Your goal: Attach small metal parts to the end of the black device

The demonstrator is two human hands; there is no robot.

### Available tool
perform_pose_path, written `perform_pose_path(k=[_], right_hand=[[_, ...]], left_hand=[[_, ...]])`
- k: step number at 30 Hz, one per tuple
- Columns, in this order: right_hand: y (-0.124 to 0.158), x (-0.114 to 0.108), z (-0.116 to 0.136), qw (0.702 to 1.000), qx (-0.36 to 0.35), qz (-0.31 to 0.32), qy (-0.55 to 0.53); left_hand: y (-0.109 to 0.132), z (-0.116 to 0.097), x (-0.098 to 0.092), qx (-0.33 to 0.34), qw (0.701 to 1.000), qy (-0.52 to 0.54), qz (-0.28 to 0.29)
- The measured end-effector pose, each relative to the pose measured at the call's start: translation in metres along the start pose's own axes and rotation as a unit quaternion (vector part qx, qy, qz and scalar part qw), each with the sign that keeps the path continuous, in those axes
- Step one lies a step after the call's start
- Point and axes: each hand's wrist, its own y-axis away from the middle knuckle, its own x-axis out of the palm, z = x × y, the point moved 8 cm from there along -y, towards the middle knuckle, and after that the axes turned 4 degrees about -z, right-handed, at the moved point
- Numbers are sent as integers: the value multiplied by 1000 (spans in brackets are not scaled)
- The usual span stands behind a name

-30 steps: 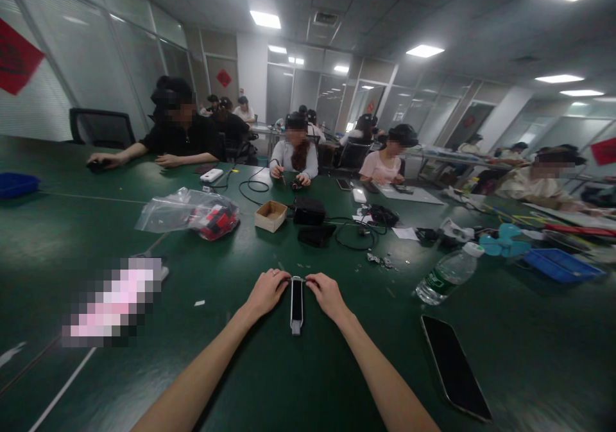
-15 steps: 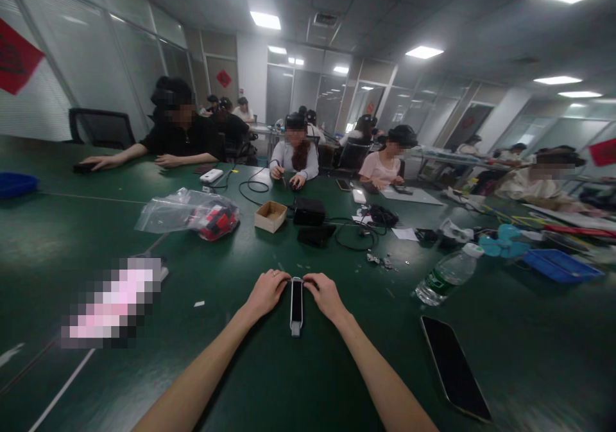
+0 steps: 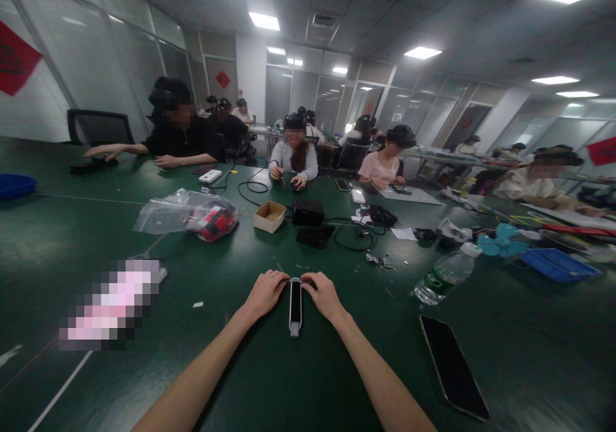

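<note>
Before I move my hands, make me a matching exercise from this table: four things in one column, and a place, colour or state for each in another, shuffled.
Things
1. Narrow device
2. Bottle
3. Plastic bag
4. Small box

Places, colours and states
A. See-through, with a green label
B. Tan and open at the top
C. Its far end between the left hand and the right hand
D. Red contents showing through

Pairs: 1-C, 2-A, 3-D, 4-B
</note>
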Motion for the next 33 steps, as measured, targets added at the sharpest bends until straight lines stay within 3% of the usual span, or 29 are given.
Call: perform_pose_path(k=[25,33], right_hand=[[-1,-1,2,1000,9,4,15],[1,-15,-18,998,21,-10,54]], left_hand=[[-1,3,0,-8,1000,14,5],[-1,2,-5,-20,999,31,17]])
